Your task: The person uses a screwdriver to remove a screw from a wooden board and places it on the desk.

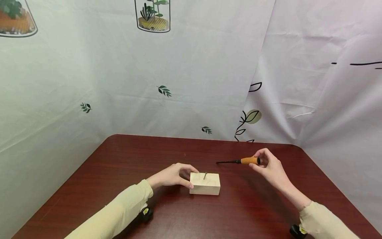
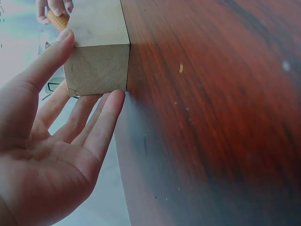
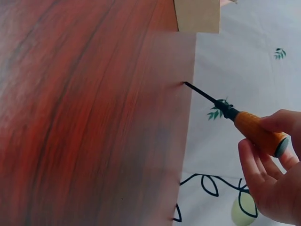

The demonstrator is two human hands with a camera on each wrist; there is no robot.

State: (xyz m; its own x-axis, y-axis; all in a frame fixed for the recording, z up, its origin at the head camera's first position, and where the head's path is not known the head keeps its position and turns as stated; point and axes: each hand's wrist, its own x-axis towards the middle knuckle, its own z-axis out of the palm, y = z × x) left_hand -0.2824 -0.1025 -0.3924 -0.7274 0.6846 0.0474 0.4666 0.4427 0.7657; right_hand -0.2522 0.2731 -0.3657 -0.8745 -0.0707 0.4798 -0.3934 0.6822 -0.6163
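Observation:
A pale wooden block (image 1: 204,190) lies on the table, with a screw (image 1: 205,176) standing up at a tilt from its top. My left hand (image 1: 173,175) holds the block at its left end, thumb on the near side and fingers toward the far side; the left wrist view shows the thumb (image 2: 51,54) against one face. To the right of the block, my right hand (image 1: 272,167) grips a screwdriver (image 1: 249,160) by its orange handle. Its dark shaft (image 3: 202,92) points left, and the tip appears apart from the block and screw.
The dark red wooden table (image 1: 143,151) has rounded far corners. White cloth (image 1: 191,66) with printed plants hangs behind and around it. A dark wrist device (image 1: 146,213) sits under the left sleeve, another (image 1: 296,231) under the right one.

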